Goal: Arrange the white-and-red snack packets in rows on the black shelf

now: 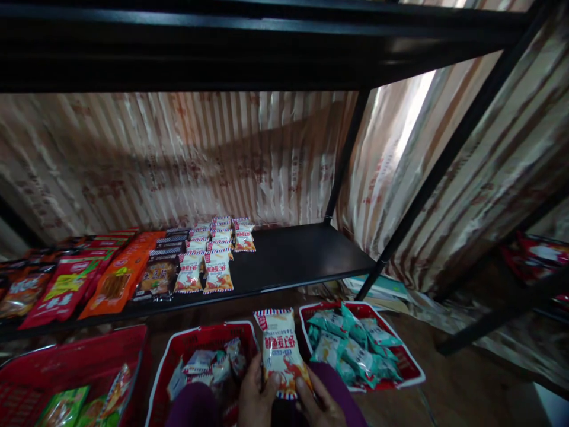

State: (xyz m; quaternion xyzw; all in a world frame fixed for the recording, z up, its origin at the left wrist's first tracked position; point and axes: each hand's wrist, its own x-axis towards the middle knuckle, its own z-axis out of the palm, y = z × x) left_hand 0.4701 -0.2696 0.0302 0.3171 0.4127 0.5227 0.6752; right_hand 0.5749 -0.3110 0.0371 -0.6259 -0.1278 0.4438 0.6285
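A white snack packet (pixel 280 347) with red lettering and blue-and-red striped ends is held upright between my two hands. My left hand (pixel 256 388) pinches its lower left side, and my right hand (pixel 317 397) grips its lower right corner. Directly ahead, matching white packets (pixel 217 273) lie in rows on the black shelf (pixel 284 255). More packets with the same striped ends (pixel 200 363) lie in the red basket (pixel 166 356) to the left of my hands. To their right, a second red basket (pixel 411 367) holds several teal packets (pixel 355 350).
Dark brown (pixel 156 276), orange (pixel 120 281) and pink-red packets (pixel 57 290) fill the shelf's left part. A larger red basket (pixel 133 350) with green packets (pixel 62 409) stands at lower left. Black posts (pixel 413 219) and an upper shelf (pixel 267 26) frame the space.
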